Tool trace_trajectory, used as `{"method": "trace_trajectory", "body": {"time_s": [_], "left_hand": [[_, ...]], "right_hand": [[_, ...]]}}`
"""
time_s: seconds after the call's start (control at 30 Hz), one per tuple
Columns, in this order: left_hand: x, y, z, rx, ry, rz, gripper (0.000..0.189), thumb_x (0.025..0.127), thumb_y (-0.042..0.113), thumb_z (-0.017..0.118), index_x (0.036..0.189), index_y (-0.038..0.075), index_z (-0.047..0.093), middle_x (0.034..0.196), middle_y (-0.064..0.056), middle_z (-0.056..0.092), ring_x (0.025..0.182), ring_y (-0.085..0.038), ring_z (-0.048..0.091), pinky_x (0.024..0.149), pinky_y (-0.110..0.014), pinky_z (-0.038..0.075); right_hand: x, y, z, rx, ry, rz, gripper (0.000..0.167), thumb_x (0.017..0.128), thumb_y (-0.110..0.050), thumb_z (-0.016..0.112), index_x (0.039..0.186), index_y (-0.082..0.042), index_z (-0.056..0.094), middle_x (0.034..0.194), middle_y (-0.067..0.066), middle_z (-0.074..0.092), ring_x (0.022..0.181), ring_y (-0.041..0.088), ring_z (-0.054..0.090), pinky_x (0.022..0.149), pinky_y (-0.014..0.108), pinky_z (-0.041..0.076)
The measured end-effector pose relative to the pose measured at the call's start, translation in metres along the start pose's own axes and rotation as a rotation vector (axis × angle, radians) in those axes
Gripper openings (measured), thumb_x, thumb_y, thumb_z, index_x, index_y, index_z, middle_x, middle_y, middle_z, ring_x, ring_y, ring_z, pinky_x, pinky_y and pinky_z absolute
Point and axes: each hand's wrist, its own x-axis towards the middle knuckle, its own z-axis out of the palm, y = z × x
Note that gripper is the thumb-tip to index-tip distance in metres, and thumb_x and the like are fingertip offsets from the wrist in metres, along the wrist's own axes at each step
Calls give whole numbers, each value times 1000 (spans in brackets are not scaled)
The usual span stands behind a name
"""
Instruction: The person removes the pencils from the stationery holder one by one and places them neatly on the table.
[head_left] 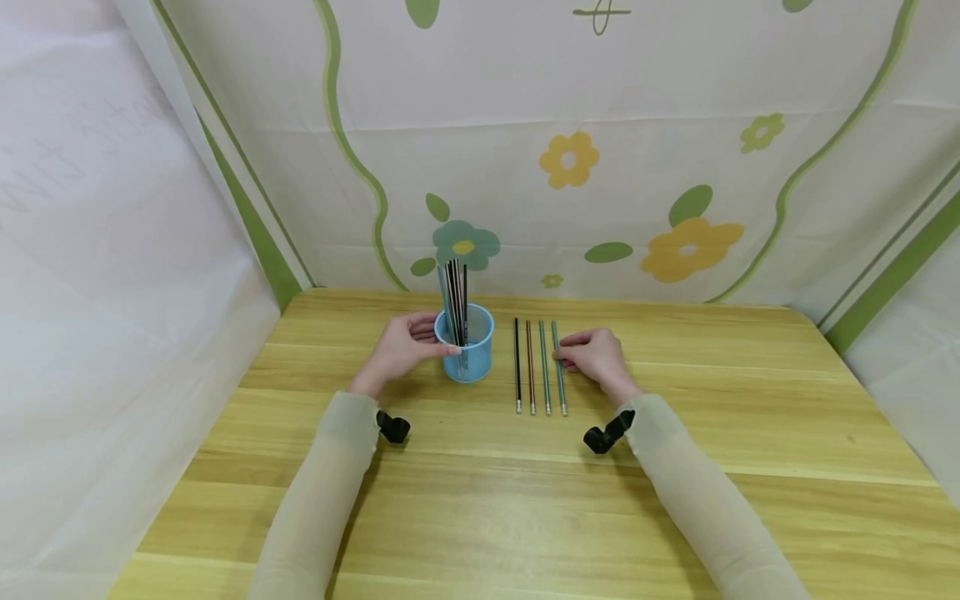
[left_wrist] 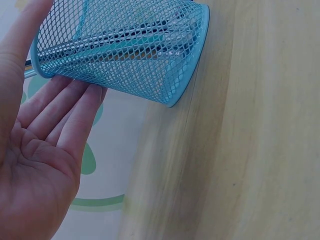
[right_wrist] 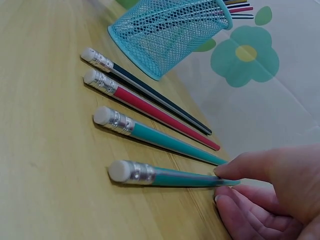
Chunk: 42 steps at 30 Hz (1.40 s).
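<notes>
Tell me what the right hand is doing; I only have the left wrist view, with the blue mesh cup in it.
Observer: The right hand pinches a teal pencil, the rightmost of a row in the head view.
Operator: Count the others in that row.
Observer: Three more pencils lie beside it on the table.
Operator: Name the one nearest the mesh cup.
Observer: The black pencil, lying apart from the cup.

The cup [right_wrist: 172, 40] is showing mesh, apparently painted metal. The pencils [right_wrist: 160, 116] are looking smooth and slightly glossy, their ribbed metal ferrules [right_wrist: 142, 173] gleaming, their erasers [right_wrist: 120, 171] appearing matt. The table [head_left: 480, 508] is displaying glossy wood grain; the backdrop [head_left: 487, 83] is resembling creased, matt cloth.
</notes>
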Motion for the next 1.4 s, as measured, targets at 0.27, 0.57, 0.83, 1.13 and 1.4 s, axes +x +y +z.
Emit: {"method": "trace_trajectory", "body": {"time_s": [0.27, 0.57, 0.83, 1.13, 1.4], "left_hand": [[3, -9, 1, -12, 25, 26, 67, 81, 17, 90, 138, 1, 61, 129, -13, 67, 118, -27, 64, 101, -35, 52], [2, -11, 2, -2, 33, 35, 65, 80, 18, 91, 135, 0, 63, 125, -13, 68, 115, -27, 65, 100, -36, 53], [2, -9, 3, -4, 32, 31, 65, 80, 18, 91, 135, 0, 62, 126, -12, 68, 115, -26, 66, 99, -35, 54], [2, -10, 2, -6, 34, 32, 63, 80, 17, 91, 134, 0, 63, 125, -12, 69, 114, -25, 66, 99, -35, 54], [4, -11, 1, -12, 28, 27, 65, 80, 19, 91, 135, 0, 62, 126, -13, 68, 115, -27, 65, 100, -36, 53]], "right_hand": [[0, 0, -1, -3, 1, -5, 32, 86, -8, 82, 113, 6, 72, 98, 17, 74, 72, 17, 71, 67, 25, 61], [-1, 3, -2, 2, -9, -12, 33, 89, -12, 80, 116, 5, 72, 100, 18, 74, 76, 18, 72, 68, 27, 62], [-4, 3, -7, 26, -11, -18, 36, 90, -17, 81, 117, 5, 71, 105, 18, 73, 84, 22, 73, 73, 30, 62], [-13, -2, -14, 59, -23, -17, 44, 92, -22, 80, 125, 4, 68, 119, 20, 68, 99, 28, 71, 83, 33, 61], [-19, -5, -19, 114, -28, -32, 52, 92, -23, 79, 133, 5, 63, 129, 20, 63, 110, 31, 67, 90, 34, 58]]}}
